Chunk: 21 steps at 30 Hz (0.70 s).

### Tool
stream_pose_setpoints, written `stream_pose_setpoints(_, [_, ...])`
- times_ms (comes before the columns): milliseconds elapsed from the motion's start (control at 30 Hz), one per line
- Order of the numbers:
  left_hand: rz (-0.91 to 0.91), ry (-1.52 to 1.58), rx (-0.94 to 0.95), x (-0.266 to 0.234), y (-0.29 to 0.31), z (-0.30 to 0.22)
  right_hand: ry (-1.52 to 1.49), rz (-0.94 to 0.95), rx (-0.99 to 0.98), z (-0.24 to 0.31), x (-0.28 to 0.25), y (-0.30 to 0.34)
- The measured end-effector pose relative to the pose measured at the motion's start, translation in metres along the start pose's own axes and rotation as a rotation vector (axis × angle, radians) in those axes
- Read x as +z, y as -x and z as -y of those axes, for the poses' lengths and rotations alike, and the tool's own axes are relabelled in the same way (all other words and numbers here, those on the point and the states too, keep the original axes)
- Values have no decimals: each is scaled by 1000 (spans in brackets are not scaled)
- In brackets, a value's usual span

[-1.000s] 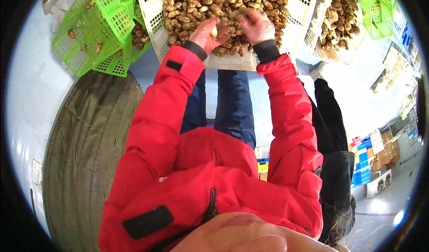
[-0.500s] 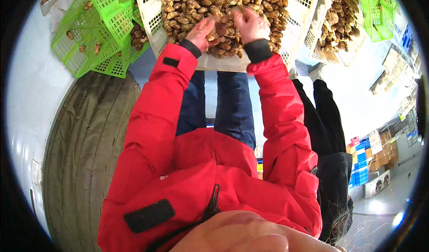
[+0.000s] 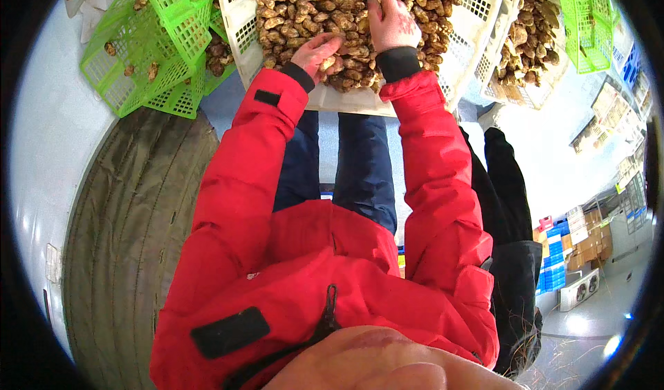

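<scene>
A white plastic crate (image 3: 238, 37) stands in front of me, heaped with small brown mottled pieces (image 3: 294, 20) that look like mushrooms. My left hand (image 3: 317, 54) rests at the near side of the heap, its fingers stretched out and its thumb apart, beside the pieces. Farther into the crate, my right hand (image 3: 394, 27) reaches down among the pieces with its fingers bent together. What lies between its fingertips is hidden by the hand. Red sleeves with black cuffs cover both forearms.
Green plastic baskets (image 3: 121, 61) with a few pieces inside lie at the left. Another pale crate (image 3: 492, 58) holding larger brown pieces stands at the right, next to a green basket (image 3: 584, 27). An olive quilted garment (image 3: 131, 238) and black-clad legs (image 3: 508, 196) flank me.
My right hand has moved a little farther into the heap, and my left hand has shifted slightly nearer. The view has tilted a little, so the crate sits slightly lower and to the right.
</scene>
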State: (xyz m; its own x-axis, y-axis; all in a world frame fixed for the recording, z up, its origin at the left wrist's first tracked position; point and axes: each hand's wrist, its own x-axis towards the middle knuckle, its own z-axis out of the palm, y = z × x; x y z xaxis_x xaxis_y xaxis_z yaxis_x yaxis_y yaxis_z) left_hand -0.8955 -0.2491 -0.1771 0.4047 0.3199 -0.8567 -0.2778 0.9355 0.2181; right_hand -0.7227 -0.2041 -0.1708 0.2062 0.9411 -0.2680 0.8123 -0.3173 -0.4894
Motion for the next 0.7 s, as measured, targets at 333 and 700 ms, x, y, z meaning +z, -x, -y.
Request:
stream_pose_setpoints(333, [155,258,28,7,15,-15,392,22,92,-53,3,-33])
stream_pose_setpoints(700, [129,174,0,22,-10,-17,-131,332,-24,-12,-36,8])
